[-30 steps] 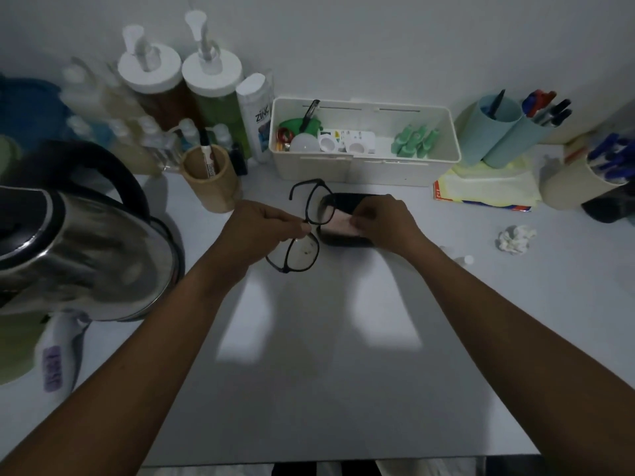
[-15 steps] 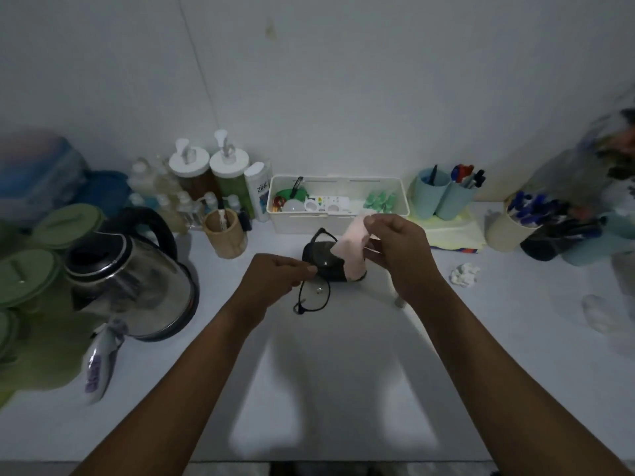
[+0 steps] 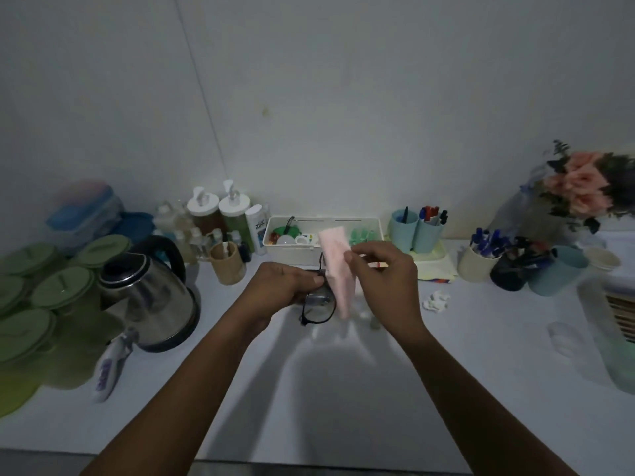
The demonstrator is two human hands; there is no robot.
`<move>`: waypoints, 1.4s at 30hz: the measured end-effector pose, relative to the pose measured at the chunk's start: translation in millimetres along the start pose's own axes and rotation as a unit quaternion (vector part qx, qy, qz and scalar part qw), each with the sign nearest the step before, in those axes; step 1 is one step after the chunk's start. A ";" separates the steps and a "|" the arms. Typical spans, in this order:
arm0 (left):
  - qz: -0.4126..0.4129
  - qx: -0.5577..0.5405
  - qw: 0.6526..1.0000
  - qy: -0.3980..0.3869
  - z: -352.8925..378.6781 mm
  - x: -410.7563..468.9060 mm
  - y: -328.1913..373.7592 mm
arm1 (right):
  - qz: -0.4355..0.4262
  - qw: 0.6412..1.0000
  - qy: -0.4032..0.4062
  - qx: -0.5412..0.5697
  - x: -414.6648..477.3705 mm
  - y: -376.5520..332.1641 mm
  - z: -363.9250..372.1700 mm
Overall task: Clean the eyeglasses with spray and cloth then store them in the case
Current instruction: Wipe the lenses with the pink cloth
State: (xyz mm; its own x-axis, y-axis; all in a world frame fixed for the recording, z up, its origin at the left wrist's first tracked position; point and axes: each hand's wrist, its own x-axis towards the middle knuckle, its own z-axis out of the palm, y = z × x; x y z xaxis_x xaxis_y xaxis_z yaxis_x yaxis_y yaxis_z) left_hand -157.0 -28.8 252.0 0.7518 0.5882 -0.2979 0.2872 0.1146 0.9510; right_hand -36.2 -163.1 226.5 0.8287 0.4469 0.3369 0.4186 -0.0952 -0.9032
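My left hand point(image 3: 281, 283) pinches the black-framed eyeglasses point(image 3: 318, 309) by the frame, one lens hanging below the fingers above the white counter. My right hand point(image 3: 381, 280) holds a pale pink cloth point(image 3: 338, 269) between thumb and fingers; the cloth hangs down just right of the glasses and covers part of the frame. The dark case is mostly hidden behind my hands and the cloth. I cannot tell which item is the spray.
A steel kettle point(image 3: 147, 293) stands at the left beside green lids point(image 3: 51, 290). A white organizer bin point(image 3: 369, 225), pump bottles point(image 3: 220, 211) and a bamboo cup point(image 3: 226, 262) line the wall. Pen cups point(image 3: 417, 231), a crumpled tissue point(image 3: 436, 300) and flowers point(image 3: 580, 183) are to the right.
The pink cloth has come up off the case in my right hand and now hangs unfolded. The view has tilted up, showing more wall. My left hand still holds the glasses.
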 end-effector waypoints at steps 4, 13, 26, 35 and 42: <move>0.000 0.015 1.000 0.000 3.4 -4.2 2.6 | 0.007 1.000 -0.012 0.019 11.9 -10.2 -19.8; 0.000 0.009 0.999 -0.045 -5.2 -3.6 12.0 | -0.084 0.992 0.000 -0.093 12.8 -9.0 -10.9; 0.049 0.023 0.996 -0.068 -19.3 9.5 25.9 | 0.143 0.974 0.010 0.174 8.0 -29.9 8.0; 0.065 0.028 0.993 -0.098 -29.0 14.4 40.7 | 0.032 0.990 0.066 0.123 1.7 -42.3 20.0; 0.088 0.048 0.990 -0.096 -38.3 16.8 45.7 | -0.007 0.998 0.006 0.067 8.4 -41.7 15.4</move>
State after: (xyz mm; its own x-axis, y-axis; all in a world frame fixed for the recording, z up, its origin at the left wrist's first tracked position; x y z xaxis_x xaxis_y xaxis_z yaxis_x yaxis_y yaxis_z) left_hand -153.9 17.0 293.6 0.8921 0.4273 -0.1467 0.1894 -0.0589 0.9801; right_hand -52.4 -141.7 262.8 0.8280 0.4360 0.3526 0.3773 0.0319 -0.9255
